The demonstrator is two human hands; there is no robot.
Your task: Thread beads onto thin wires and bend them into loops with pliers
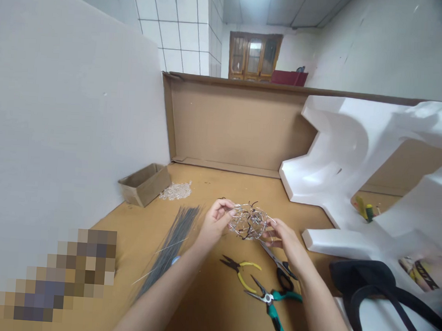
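Note:
Between my two hands, above the table, is a round openwork wire frame (248, 223) of thin silvery wire with short dark twists on it. My left hand (219, 220) pinches its left edge between thumb and fingers. On the opposite edge, my right hand (280, 234) grips the wire with its fingertips. Below the frame lie yellow-handled pliers (241, 268), their jaws apart. Closer to me are green-handled long-nose pliers (270, 299), also spread. Black-handled scissors (284, 271) rest beside my right forearm, which partly covers them.
A bundle of straight grey wires (169, 255) lies left of my left forearm. Farther left stand a small cardboard box (144, 184) and a pile of small clear pieces (176, 190). White foam packing (332, 143) and a black strap (364, 281) occupy the right side.

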